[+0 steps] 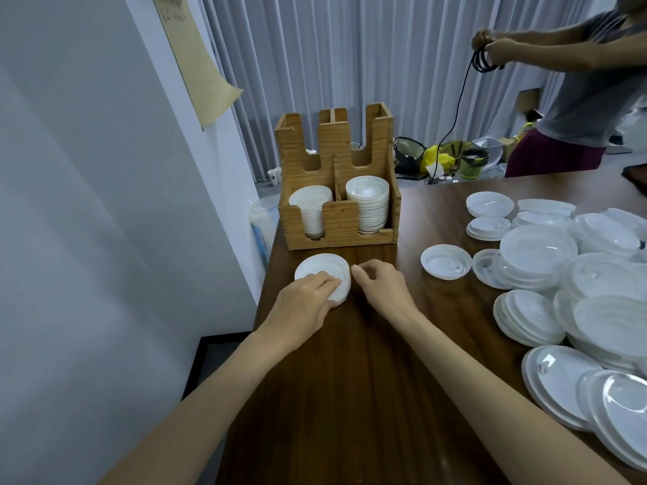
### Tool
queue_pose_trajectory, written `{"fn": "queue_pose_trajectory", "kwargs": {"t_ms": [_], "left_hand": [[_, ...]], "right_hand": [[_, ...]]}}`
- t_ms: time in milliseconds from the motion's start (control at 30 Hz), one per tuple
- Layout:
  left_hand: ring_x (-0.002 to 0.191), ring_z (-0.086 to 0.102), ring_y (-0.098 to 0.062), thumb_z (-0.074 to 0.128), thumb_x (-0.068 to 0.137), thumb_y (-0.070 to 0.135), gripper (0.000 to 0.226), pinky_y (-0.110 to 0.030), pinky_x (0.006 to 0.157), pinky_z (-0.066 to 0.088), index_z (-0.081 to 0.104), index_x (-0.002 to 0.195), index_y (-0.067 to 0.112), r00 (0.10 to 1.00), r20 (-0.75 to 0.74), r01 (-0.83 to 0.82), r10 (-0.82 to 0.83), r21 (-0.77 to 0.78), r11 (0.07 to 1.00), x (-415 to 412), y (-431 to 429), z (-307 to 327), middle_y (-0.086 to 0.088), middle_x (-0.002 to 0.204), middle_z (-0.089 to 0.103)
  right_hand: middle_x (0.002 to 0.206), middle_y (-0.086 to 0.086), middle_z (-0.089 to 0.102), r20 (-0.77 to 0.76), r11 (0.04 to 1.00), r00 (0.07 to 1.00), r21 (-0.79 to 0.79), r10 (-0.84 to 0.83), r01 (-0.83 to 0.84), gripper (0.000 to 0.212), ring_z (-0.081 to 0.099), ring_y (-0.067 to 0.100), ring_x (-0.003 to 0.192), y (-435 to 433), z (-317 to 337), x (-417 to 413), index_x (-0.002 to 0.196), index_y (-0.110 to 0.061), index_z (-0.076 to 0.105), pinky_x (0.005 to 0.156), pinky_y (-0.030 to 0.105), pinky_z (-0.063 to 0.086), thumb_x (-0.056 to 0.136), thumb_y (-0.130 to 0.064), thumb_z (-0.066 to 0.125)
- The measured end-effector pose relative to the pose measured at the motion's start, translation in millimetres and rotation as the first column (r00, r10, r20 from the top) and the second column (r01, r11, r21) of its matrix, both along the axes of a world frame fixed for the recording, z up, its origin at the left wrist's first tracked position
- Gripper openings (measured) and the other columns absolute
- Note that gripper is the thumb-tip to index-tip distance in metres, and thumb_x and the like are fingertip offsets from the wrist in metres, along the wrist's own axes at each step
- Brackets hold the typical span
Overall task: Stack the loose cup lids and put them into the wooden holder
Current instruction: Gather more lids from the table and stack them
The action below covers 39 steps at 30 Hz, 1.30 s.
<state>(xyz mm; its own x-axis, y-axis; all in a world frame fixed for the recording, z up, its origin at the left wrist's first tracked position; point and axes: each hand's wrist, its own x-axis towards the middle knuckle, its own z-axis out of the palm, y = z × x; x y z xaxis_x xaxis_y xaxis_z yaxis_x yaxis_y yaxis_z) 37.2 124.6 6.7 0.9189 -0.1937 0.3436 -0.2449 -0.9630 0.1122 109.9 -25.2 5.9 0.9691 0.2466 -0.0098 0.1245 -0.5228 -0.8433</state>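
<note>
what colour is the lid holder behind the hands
Light honey-brown wood with visible grain: the wooden holder, seen in the head view.

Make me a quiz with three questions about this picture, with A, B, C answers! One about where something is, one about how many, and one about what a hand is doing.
1. Where do the loose lids lie?
A) on the floor
B) on the right side of the table
C) on a chair

2. How many front compartments of the wooden holder hold lids?
A) none
B) one
C) two

3. What is the left hand doing?
A) pressing on a small lid stack
B) holding a cable
C) lifting the holder

Answers:
1 B, the pile spreads over the table, right of the holder.
2 C, both front compartments show stacked lids.
3 A, its fingers lie flat on the stack in front of the holder.
</note>
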Motion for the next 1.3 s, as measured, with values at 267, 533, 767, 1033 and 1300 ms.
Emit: {"fn": "queue_pose_trajectory", "kwargs": {"t_ms": [267, 533, 767, 1033, 1300], "left_hand": [[0.112, 0.058, -0.026, 0.067, 0.085, 0.027, 0.047, -0.036, 0.091, 0.048, 0.056, 0.128, 0.009, 0.996, 0.067, -0.058, 0.058, 0.002, 0.998, 9.7, -20.2, -2.0, -0.011, 0.125, 0.06], [0.118, 0.051, -0.019, 0.053, 0.095, 0.014, 0.032, -0.023, 0.098, 0.034, 0.056, 0.126, 0.008, 0.982, 0.16, 0.129, -0.098, -0.194, 0.973, 34.0, -73.7, 10.6, -0.007, 0.125, 0.057], [0.108, 0.055, -0.021, 0.046, 0.097, 0.01, 0.027, -0.026, 0.091, 0.04, 0.059, 0.12, 0.005, 0.969, 0.043, 0.246, -0.244, -0.286, 0.926, 67.9, -128.2, 20.6, -0.01, 0.118, 0.058], [0.096, 0.053, -0.021, 0.052, 0.092, 0.034, 0.037, -0.032, 0.079, 0.043, 0.044, 0.123, 0.014, 0.937, -0.319, -0.097, -0.144, -0.633, 0.768, 106.4, -216.8, 38.4, 0.0, 0.101, 0.054], [0.09, 0.056, -0.022, 0.049, 0.081, 0.004, 0.023, -0.029, 0.071, 0.045, 0.051, 0.103, 0.01, 0.92, -0.372, -0.216, -0.125, -0.746, 0.63, 131.5, -236.6, 25.8, 0.003, 0.093, 0.056]], "right_hand": [[0.117, 0.014, 0.059, 0.309, 0.794, 0.948, -0.557, -0.075, 0.244, 0.029, 0.05, 0.031, 0.114, -65.6, -8.7, 13.8, 0.1, -0.004, 0.067, 0.106, 0.045, 0.03, 0.095, -0.022, 0.045], [0.082, 0.013, 0.071, 0.236, 0.958, 0.971, -0.285, 0.045, 0.025, 0.033, 0.065, 0.022, 0.071, -85.4, -13.5, -21.2, 0.086, 0.0, 0.072, 0.08, 0.041, 0.054, 0.095, -0.025, 0.052], [0.086, 0.018, 0.07, 0.321, 0.973, 0.942, -0.164, -0.103, 0.163, 0.03, 0.064, 0.03, 0.09, -128.9, 13.3, -25.7, 0.08, 0.005, 0.067, 0.08, 0.044, 0.049, 0.09, -0.02, 0.054], [0.107, 0.011, 0.063, 0.413, 0.874, 0.878, -0.3, -0.242, 0.382, 0.025, 0.057, 0.026, 0.099, -184.7, 46.4, -12.1, 0.103, -0.005, 0.07, 0.084, 0.037, 0.046, 0.092, -0.016, 0.05], [0.097, 0.013, 0.066, 0.361, 0.898, 0.891, -0.233, -0.275, 0.372, 0.024, 0.059, 0.027, 0.093, -189.9, 44.2, -14.7, 0.092, 0.003, 0.068, 0.081, 0.041, 0.046, 0.091, -0.011, 0.049]]}}
